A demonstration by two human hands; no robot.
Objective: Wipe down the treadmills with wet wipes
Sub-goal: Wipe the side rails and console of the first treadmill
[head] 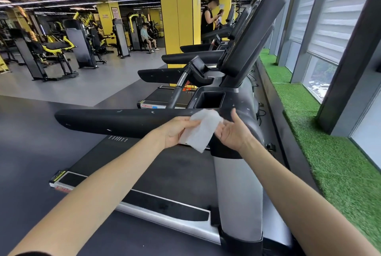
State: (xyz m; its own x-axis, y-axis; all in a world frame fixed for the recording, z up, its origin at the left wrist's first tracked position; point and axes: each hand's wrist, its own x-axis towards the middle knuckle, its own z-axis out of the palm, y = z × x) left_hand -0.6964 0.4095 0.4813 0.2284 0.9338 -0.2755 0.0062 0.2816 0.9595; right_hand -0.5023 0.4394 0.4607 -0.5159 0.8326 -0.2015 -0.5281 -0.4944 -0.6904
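A white wet wipe point(203, 130) hangs in front of the nearest treadmill's black handrail point(115, 120). My left hand point(177, 132) pinches the wipe's left edge, thumb on top. My right hand point(232, 132) sits at the wipe's right edge with fingers spread and fairly straight; its fingertips touch the wipe. Both hands are just in front of the handrail, near where it meets the console with a square cup holder point(210, 100). The treadmill belt point(165, 173) lies below my arms.
More treadmills point(185, 74) stand in a row behind this one, with a large screen point(253, 35) above. Green artificial turf point(321, 142) and windows run along the right. Yellow pillars, weight machines and several people are farther back on the left.
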